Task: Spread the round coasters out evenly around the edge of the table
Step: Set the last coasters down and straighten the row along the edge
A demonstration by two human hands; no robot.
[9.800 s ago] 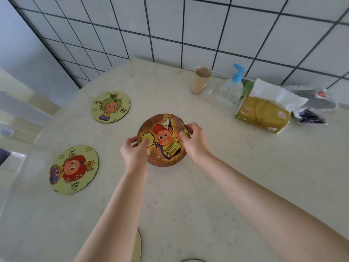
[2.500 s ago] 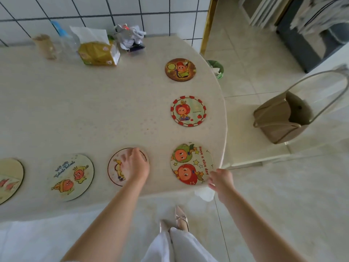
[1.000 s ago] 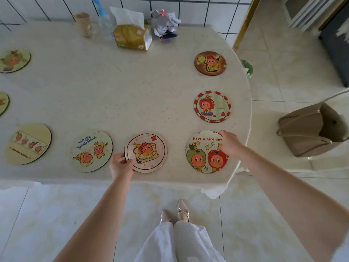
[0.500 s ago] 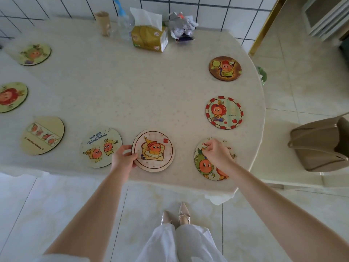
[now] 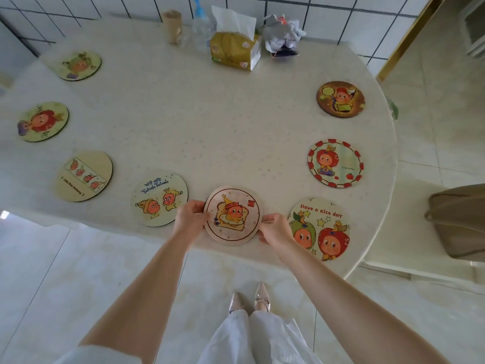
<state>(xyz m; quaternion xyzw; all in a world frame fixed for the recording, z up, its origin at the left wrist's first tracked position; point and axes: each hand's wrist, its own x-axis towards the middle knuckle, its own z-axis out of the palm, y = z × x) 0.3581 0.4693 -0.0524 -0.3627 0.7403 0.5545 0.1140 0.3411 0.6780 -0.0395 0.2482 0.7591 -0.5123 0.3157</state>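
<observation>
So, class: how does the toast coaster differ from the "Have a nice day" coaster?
The toast coaster is gripped by the left hand and right hand; the "Have a nice day" coaster lies untouched. The former shows one character, the latter two plus writing. Both are round, near the table's front edge.

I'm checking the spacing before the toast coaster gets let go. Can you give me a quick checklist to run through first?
1. Both hands on the toast coaster: ok, left hand and right hand pinch its opposite edges.
2. Coaster fully on the table: ok, though near the front rim.
3. Gap to the "We are" coaster: ok, not touching.
4. Gap to the "Have a nice day" coaster: ok, slightly wider than the left gap.
5. Coaster lying flat: cannot tell.
</observation>
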